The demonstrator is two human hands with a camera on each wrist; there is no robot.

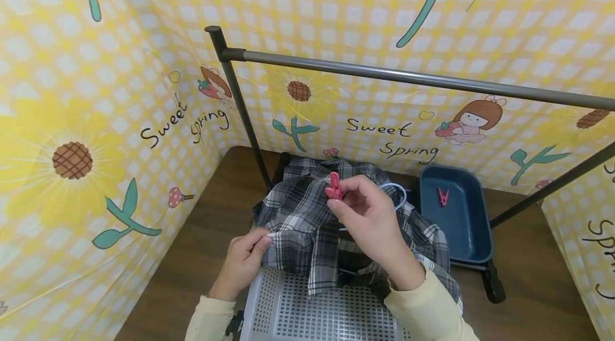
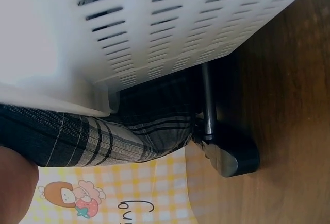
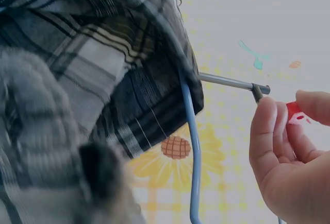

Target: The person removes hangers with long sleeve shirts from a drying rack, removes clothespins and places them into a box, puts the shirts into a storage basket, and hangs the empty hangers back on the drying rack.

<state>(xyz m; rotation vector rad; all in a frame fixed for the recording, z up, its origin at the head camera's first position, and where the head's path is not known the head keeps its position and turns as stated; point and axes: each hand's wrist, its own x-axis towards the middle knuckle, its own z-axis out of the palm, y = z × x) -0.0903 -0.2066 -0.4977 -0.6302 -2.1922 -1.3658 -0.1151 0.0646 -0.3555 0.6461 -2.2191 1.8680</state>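
Note:
A black, grey and white plaid shirt [image 1: 295, 207] lies bunched over a light grey perforated basket [image 1: 274, 298]. My left hand [image 1: 242, 258] pinches the shirt's edge at its left side; the left wrist view shows the plaid cloth [image 2: 108, 141] hanging beside the basket wall. Above the shirt, my right hand [image 1: 372, 218] holds a red clothespin [image 1: 334, 187] between thumb and fingers. In the right wrist view the clothespin [image 3: 293, 109] is mostly hidden by the fingers. A light blue hanger [image 3: 193, 147] runs out of the shirt, near the right hand.
A grey metal rail [image 1: 384, 73] on dark posts crosses behind the shirt. To the right stands a dark blue tray [image 1: 461, 229] with another red clothespin [image 1: 443, 197] in it. Yellow checked cloth [image 1: 307, 21] hangs around the brown wooden surface [image 1: 192, 255].

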